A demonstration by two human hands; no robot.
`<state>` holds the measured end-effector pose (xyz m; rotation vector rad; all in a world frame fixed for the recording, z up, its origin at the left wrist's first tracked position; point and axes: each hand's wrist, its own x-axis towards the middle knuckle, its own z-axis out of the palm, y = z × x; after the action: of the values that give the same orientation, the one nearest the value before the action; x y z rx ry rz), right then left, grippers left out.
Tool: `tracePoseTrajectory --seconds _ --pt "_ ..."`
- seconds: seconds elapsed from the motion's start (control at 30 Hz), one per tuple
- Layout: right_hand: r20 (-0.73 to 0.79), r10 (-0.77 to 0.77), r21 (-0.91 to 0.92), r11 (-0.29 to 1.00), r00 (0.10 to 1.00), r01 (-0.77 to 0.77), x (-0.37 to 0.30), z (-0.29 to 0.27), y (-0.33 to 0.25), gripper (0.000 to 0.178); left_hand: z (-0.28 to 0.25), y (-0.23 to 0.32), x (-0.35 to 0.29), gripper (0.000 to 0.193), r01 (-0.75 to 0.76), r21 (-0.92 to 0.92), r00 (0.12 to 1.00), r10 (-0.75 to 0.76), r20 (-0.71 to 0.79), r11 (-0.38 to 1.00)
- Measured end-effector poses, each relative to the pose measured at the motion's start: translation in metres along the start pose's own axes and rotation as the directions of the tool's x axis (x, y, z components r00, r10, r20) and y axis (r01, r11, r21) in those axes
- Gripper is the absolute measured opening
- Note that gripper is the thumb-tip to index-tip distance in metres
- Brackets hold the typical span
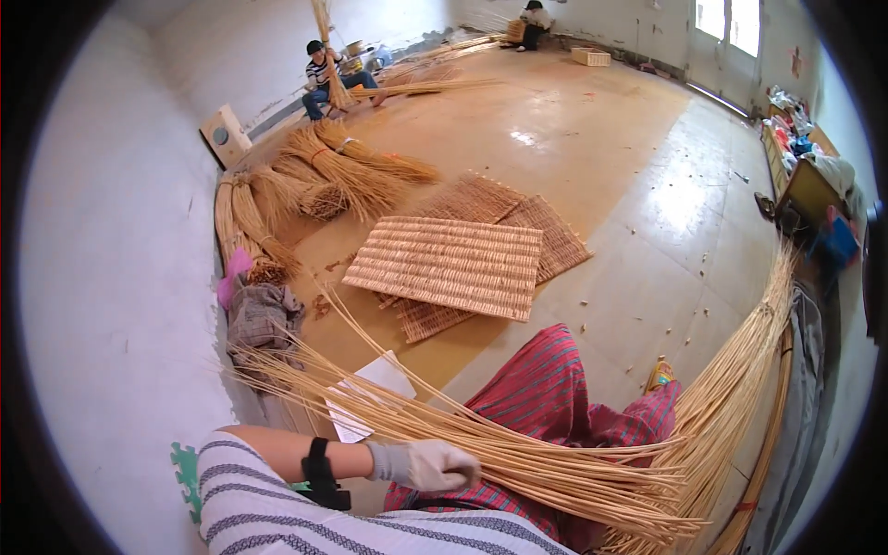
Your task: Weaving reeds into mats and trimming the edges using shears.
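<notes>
pale wicker rods (518, 458), long, thin, gloved left hand (427, 464) gripping

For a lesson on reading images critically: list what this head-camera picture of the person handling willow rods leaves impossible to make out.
- Right hand: not seen in the head view, out of sight below the lower edge or behind the striped sleeve.
- Left hand: gloved and closed on the willow rods; its fingertips are hidden underneath.
- Rod ends: cut off by the lower right rim.
- Two people by the far wall: too small to tell their handwork.
- Shelf clutter: blurred, bent by the fisheye rim.
</notes>
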<state>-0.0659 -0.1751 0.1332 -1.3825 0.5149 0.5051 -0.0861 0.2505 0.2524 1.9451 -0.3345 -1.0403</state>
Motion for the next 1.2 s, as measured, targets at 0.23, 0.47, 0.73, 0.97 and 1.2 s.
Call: tracePoseTrajectory --seconds 0.23,0.47,0.73,0.97,1.2 --pt "0.062 0.009 -0.033 0.999 0.998 -0.007 0.017 0.010 -0.002 0.043 0.045 -0.073 -0.089 0.039 0.579 0.190 0.483 -0.521 0.704 0.793" --pt "0.021 0.028 -0.022 0.999 0.999 -0.028 0.013 0.001 0.006 0.040 0.007 -0.099 -0.062 0.039 0.564 0.033 0.656 -0.472 0.589 0.825" --pt "-0.109 0.097 0.063 0.994 0.989 -0.090 -0.009 -0.014 0.020 0.037 -0.052 -0.077 -0.012 0.040 0.516 0.084 0.677 -0.466 0.569 0.852" --pt "-0.244 0.189 0.152 0.976 0.951 -0.155 -0.040 -0.006 0.040 0.034 -0.085 -0.096 0.018 0.041 0.516 0.067 0.647 -0.440 0.622 0.854" --pt "-0.366 0.301 0.273 0.939 0.881 -0.207 -0.101 0.001 0.060 0.031 -0.098 -0.112 0.031 0.042 0.530 0.041 0.589 -0.403 0.701 0.847"
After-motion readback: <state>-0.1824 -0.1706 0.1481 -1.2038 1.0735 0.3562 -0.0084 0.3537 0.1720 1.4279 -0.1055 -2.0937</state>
